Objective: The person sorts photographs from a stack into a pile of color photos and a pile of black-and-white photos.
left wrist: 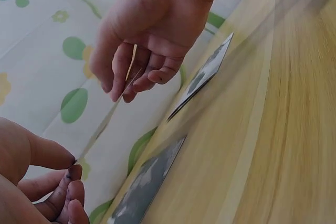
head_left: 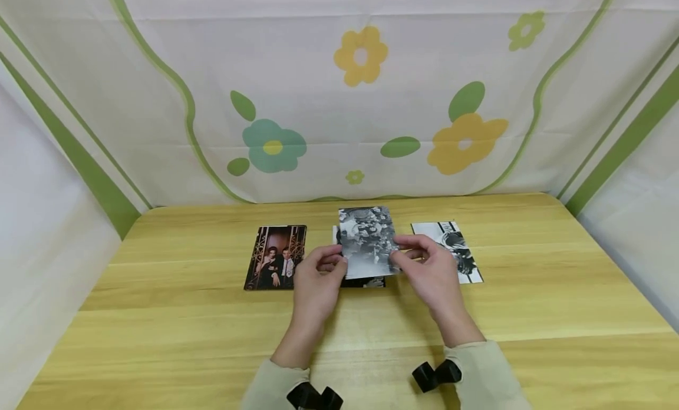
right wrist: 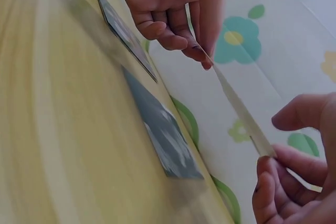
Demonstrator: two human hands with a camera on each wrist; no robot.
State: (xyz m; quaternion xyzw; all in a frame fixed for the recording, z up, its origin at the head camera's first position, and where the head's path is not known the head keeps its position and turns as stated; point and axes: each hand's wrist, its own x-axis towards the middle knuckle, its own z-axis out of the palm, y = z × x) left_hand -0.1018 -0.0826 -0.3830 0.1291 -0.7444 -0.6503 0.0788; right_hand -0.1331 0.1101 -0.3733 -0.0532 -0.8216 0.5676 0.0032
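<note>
A black-and-white photo print [head_left: 367, 236] with a crowd-like picture is held up over the middle of the table, face toward the head camera. My left hand [head_left: 317, 286] pinches its left edge between thumb and fingers. At its right edge, my right hand [head_left: 434, 275] holds the print by the fingers; in the right wrist view the thumb stands a little off it. Seen from the wrists, the print is nearly edge-on and above the wood. Under it lies another dark print [head_left: 366, 283], mostly hidden.
On the left lies a colour photo [head_left: 276, 260] of two people in an ornate doorway. A black-and-white print [head_left: 465, 261] lies on the right, partly behind my right hand. The wooden table [head_left: 175, 316] meets a flower-printed cloth [head_left: 318, 74] at the back.
</note>
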